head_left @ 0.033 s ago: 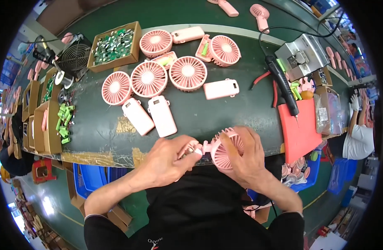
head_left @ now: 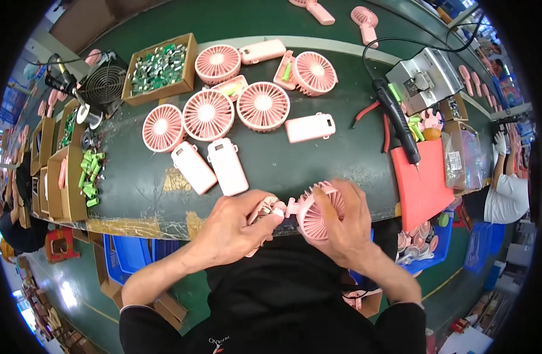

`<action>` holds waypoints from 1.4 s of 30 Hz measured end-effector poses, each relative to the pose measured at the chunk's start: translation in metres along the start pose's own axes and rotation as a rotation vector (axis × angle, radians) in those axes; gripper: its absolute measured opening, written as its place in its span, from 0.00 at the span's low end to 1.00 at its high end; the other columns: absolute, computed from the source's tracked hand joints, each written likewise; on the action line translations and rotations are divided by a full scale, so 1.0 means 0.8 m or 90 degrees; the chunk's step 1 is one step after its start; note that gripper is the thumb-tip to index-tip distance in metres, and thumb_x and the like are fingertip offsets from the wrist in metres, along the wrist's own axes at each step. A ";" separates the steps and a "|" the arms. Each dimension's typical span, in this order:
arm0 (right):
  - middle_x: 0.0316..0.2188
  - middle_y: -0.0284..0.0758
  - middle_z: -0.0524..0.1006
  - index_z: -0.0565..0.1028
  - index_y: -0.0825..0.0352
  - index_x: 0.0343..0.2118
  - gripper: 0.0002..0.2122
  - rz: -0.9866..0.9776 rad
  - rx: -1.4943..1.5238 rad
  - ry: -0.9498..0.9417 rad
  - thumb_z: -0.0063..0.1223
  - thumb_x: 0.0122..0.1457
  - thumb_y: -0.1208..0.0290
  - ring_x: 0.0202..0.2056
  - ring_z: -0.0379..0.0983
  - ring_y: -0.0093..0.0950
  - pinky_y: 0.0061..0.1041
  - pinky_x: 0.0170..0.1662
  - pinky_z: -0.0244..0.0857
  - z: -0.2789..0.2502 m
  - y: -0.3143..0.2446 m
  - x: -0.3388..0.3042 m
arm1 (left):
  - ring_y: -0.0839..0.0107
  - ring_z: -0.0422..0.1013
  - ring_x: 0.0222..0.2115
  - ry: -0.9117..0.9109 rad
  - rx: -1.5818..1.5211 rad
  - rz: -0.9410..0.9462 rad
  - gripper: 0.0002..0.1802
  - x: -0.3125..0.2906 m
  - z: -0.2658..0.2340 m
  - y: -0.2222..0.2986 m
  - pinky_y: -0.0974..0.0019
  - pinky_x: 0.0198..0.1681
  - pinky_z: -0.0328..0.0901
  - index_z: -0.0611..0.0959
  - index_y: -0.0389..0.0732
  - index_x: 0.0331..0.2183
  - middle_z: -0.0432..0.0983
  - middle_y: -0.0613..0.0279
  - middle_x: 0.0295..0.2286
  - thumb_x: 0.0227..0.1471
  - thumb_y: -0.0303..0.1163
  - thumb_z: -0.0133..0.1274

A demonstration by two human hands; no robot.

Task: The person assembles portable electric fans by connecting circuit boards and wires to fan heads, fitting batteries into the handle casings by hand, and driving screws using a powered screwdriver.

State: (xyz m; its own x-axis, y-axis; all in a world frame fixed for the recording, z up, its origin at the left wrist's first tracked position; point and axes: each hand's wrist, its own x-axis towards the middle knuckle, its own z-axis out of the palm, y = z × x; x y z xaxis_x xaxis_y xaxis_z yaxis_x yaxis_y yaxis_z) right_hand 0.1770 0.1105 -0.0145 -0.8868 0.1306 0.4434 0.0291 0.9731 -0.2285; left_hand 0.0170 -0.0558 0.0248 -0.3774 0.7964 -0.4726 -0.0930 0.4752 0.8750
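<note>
Just over the near edge of the bench, my right hand (head_left: 349, 227) is closed around the round head of a pink handheld fan (head_left: 318, 213). A short pink neck sticks out of the head toward my left hand (head_left: 232, 227). Thumb and fingers of that hand pinch a pink fan handle shell (head_left: 264, 207), whose inner side partly shows; most of it is hidden by the fingers. Neck and shell lie very close together; whether they are joined I cannot tell. Beyond my hands lie two pale pink handle covers (head_left: 228, 167) with small dark windows.
Several pink fan heads (head_left: 263, 106) lie farther back, beside a cardboard box of green circuit boards (head_left: 160, 68). Green battery cells (head_left: 91, 171) are heaped at left, near a solder spool (head_left: 90, 115). At right, a black electric screwdriver (head_left: 398, 121) rests over a red foam sheet (head_left: 421, 186).
The handle shell in my left hand has turned slightly and shows a little more of its inside. My right hand keeps its hold on the fan head.
</note>
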 end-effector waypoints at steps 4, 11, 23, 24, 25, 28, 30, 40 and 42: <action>0.49 0.49 0.62 0.65 0.68 0.54 0.42 0.143 0.055 0.028 0.75 0.31 0.69 0.46 0.66 0.49 0.42 0.44 0.66 0.007 -0.019 -0.003 | 0.75 0.73 0.24 0.072 -0.262 0.104 0.16 0.006 0.028 -0.033 0.71 0.26 0.69 0.74 0.29 0.43 0.76 0.59 0.26 0.59 0.32 0.51; 0.49 0.51 0.63 0.65 0.69 0.54 0.42 0.108 0.055 0.027 0.75 0.30 0.69 0.45 0.66 0.49 0.42 0.44 0.67 0.001 -0.021 0.015 | 0.74 0.73 0.27 0.184 -0.354 0.175 0.16 0.012 0.042 -0.055 0.71 0.29 0.70 0.71 0.32 0.44 0.75 0.58 0.31 0.60 0.34 0.49; 0.51 0.49 0.62 0.64 0.69 0.56 0.43 0.114 0.128 -0.015 0.74 0.31 0.68 0.48 0.66 0.48 0.41 0.46 0.67 0.014 -0.027 0.025 | 0.70 0.74 0.22 0.196 -0.557 0.164 0.15 0.013 0.033 -0.053 0.68 0.26 0.71 0.68 0.34 0.47 0.75 0.53 0.30 0.61 0.31 0.44; 0.51 0.49 0.62 0.64 0.69 0.56 0.43 0.110 0.132 -0.016 0.74 0.31 0.68 0.48 0.66 0.48 0.41 0.46 0.67 0.014 -0.028 0.028 | 0.69 0.74 0.22 0.189 -0.585 0.170 0.15 0.012 0.032 -0.055 0.68 0.25 0.71 0.68 0.34 0.47 0.75 0.53 0.30 0.61 0.32 0.44; 0.51 0.49 0.62 0.64 0.69 0.56 0.43 0.085 0.115 -0.008 0.74 0.32 0.67 0.48 0.66 0.49 0.42 0.46 0.66 0.014 -0.029 0.031 | 0.69 0.74 0.22 0.194 -0.586 0.171 0.15 0.011 0.031 -0.056 0.68 0.25 0.71 0.68 0.34 0.47 0.75 0.53 0.30 0.61 0.32 0.44; 0.50 0.49 0.63 0.67 0.68 0.54 0.39 0.025 0.082 0.021 0.73 0.34 0.67 0.47 0.66 0.48 0.42 0.46 0.65 0.018 -0.026 0.040 | 0.70 0.73 0.21 0.216 -0.453 0.161 0.14 0.006 0.030 -0.059 0.69 0.24 0.69 0.68 0.34 0.46 0.75 0.55 0.28 0.60 0.30 0.44; 0.49 0.48 0.64 0.69 0.68 0.52 0.35 -0.012 0.072 0.042 0.71 0.36 0.67 0.46 0.66 0.47 0.41 0.45 0.65 0.020 -0.024 0.046 | 0.70 0.73 0.21 0.224 -0.402 0.173 0.14 -0.001 0.025 -0.057 0.69 0.25 0.69 0.69 0.34 0.46 0.75 0.55 0.28 0.60 0.30 0.44; 0.53 0.51 0.60 0.62 0.69 0.57 0.45 0.065 0.153 0.003 0.75 0.32 0.68 0.50 0.63 0.51 0.43 0.48 0.65 0.026 -0.027 0.036 | 0.67 0.73 0.23 0.263 -0.580 0.241 0.14 0.006 0.018 -0.059 0.66 0.25 0.70 0.68 0.35 0.47 0.74 0.50 0.33 0.61 0.29 0.41; 0.53 0.50 0.60 0.62 0.68 0.57 0.45 0.076 0.155 -0.012 0.75 0.31 0.68 0.50 0.64 0.50 0.42 0.47 0.65 0.028 -0.029 0.037 | 0.67 0.73 0.23 0.261 -0.608 0.263 0.14 0.009 0.019 -0.062 0.65 0.25 0.70 0.67 0.35 0.47 0.74 0.50 0.33 0.61 0.29 0.41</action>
State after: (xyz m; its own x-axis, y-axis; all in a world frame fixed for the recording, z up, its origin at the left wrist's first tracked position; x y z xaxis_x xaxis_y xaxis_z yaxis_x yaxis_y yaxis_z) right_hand 0.1395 0.0873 -0.0157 -0.8921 0.2356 0.3856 0.0236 0.8764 -0.4810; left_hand 0.0330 -0.0683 -0.0237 -0.8021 0.5591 -0.2101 -0.4927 -0.4206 0.7618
